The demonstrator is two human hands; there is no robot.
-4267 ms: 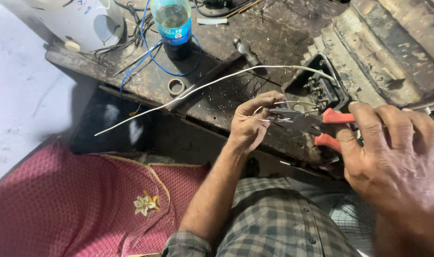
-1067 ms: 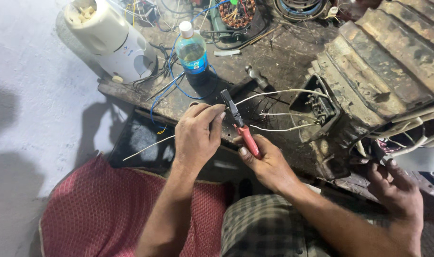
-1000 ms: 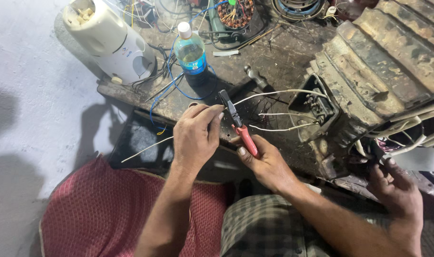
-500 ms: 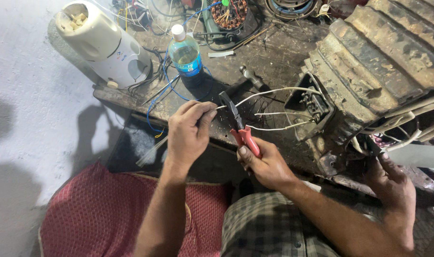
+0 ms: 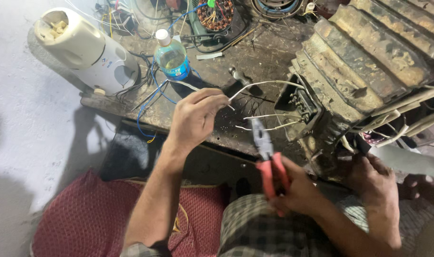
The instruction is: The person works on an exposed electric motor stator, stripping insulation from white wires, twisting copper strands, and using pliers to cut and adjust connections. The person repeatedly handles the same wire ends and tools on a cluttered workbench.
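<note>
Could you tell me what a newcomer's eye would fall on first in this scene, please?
The red-handled pliers stand out at the centre, gripped by the right hand, nose pointing up toward thin white wires that run from the big rusty motor at the right. The left hand pinches one long white wire above the grimy workbench. At upper left sit a white mixer and a plastic bottle.

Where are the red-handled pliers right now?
In the head view, the pliers sit low and right of centre, gripped by the right hand, their metal tip pointing up toward the white wires from the dark motor housing.
</note>
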